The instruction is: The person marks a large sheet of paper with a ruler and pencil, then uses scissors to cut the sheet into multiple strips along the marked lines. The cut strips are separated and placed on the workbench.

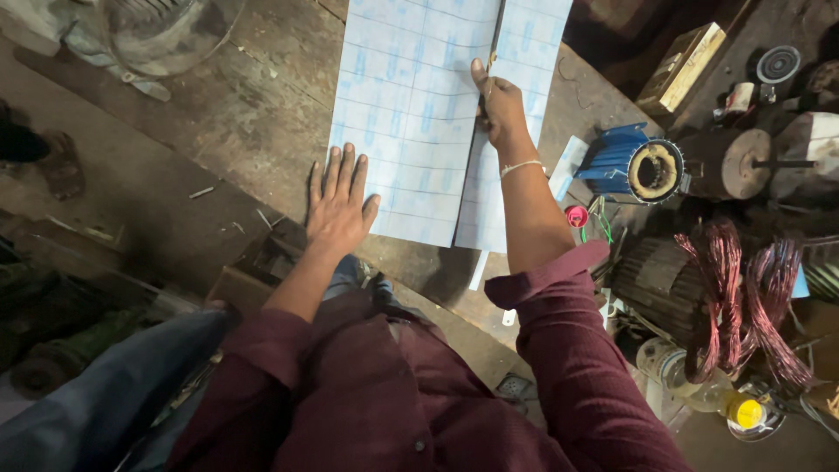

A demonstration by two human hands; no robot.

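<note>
A large pale sheet with a light blue grid pattern (411, 114) lies on a worn wooden floor. My left hand (338, 205) rests flat on the sheet's near left corner, fingers spread, pinning it down. My right hand (498, 105) is closed around a thin blade-like tool (495, 39) that runs along a cut line in the sheet. To the right of the line a narrower strip of the same sheet (507, 188) has split off and overlaps slightly.
To the right stand a blue motor housing (634, 166), a dark ribbed stator (651, 280) and bundles of copper winding wire (743, 293). A wooden block (682, 65) lies far right. A yellow-capped container (747, 413) sits at the lower right, a metal vessel (166, 31) at top left.
</note>
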